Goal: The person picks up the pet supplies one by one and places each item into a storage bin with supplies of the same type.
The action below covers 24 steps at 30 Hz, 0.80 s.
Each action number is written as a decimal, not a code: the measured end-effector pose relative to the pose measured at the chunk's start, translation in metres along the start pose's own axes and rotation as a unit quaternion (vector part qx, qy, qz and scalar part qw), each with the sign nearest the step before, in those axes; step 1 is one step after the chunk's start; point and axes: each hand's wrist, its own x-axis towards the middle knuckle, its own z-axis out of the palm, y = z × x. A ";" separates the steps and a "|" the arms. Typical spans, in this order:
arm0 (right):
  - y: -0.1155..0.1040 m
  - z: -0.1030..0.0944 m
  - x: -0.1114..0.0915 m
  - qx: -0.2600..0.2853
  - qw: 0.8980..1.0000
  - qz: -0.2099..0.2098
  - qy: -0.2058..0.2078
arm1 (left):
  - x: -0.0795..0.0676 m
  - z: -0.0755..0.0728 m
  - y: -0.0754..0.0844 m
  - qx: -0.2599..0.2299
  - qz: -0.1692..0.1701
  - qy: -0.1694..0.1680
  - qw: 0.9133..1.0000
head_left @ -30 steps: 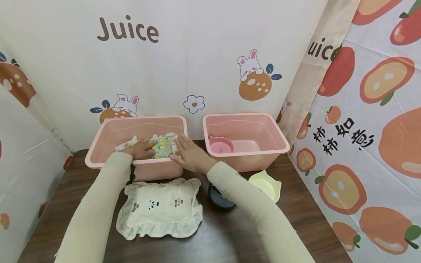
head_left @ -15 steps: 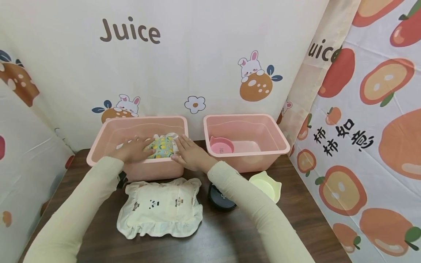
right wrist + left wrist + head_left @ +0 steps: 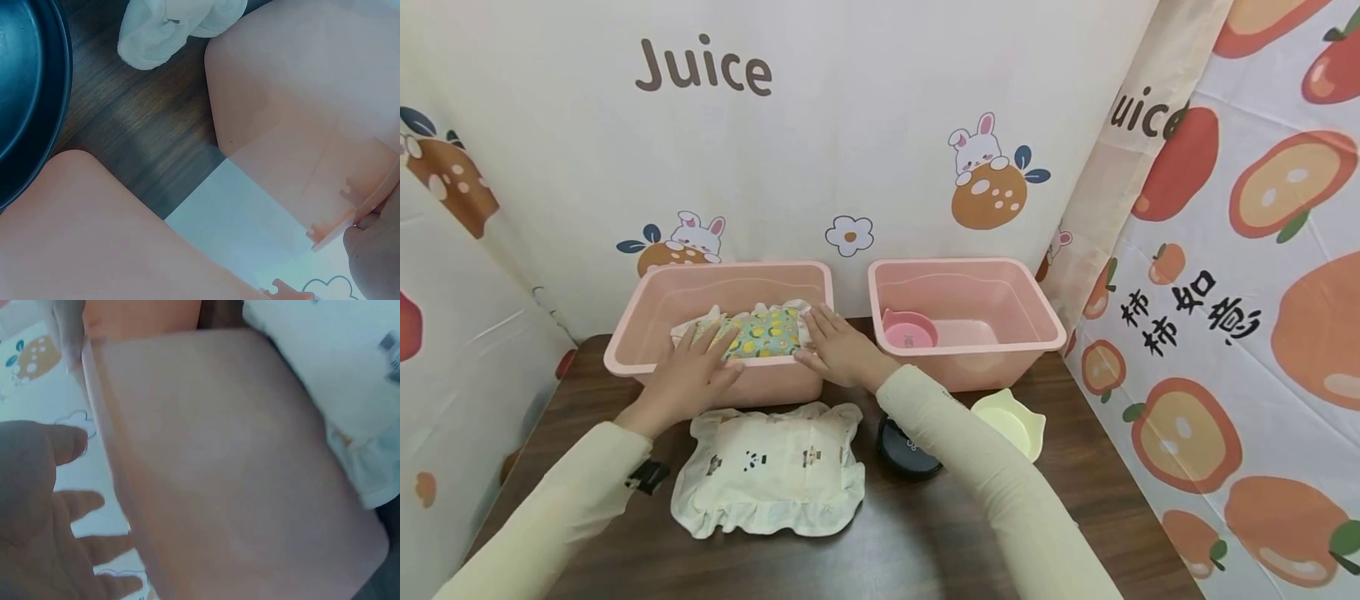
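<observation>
The lemon-print pillow [image 3: 766,333] lies in the left pink bin [image 3: 782,387], its pale ruffle up along the back and at both ends, and your left hand [image 3: 688,377] is over its left end as the head view shows it, fingers spread wide and holding nothing; whether the fingertips touch the cloth, you cannot tell from here. At the pillow's other end, your right hand [image 3: 848,352] rests at the bin's right rim, fingers straight and close together, the thumb apart, with the right ruffle just beside your fingertips. Nearer you, in front of that bin, the cream pillow [image 3: 775,471] with small animal prints lies flat on the bench [image 3: 917,550]. To its right sits a black round container [image 3: 901,450], partly under your right sleeve [image 3: 977,458], and beyond the sleeve is a pale yellow eared dish [image 3: 1018,423]. Just right of the first bin stands the right pink bin [image 3: 977,367], a pink eared dish [image 3: 913,327] in its left part, and behind both bins hangs a printed cloth [image 3: 880,150]
</observation>
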 end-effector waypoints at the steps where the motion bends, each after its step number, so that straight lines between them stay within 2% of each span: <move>1: 0.000 0.000 0.000 0.002 1.000 0.000 0.001 | -0.005 0.002 0.001 0.001 -0.002 0.005 1.000; 8: 0.001 -0.001 -0.001 -0.001 1.000 -0.005 0.001 | -0.037 0.021 0.013 -0.008 -0.013 0.040 0.999; 13: 0.000 -0.002 -0.001 0.001 1.000 -0.003 0.005 | -0.051 0.039 0.018 0.008 -0.001 0.089 0.996; 17: 0.001 -0.002 -0.001 0.006 1.000 -0.001 0.006 | -0.061 0.054 0.026 0.026 0.001 0.109 0.994; 21: 0.000 -0.001 -0.002 0.004 1.000 0.002 0.001 | -0.072 0.070 0.034 0.049 0.007 0.095 0.994; 24: -0.001 -0.002 -0.002 -0.001 1.000 0.003 0.002 | -0.077 0.082 0.034 0.043 0.011 0.061 0.997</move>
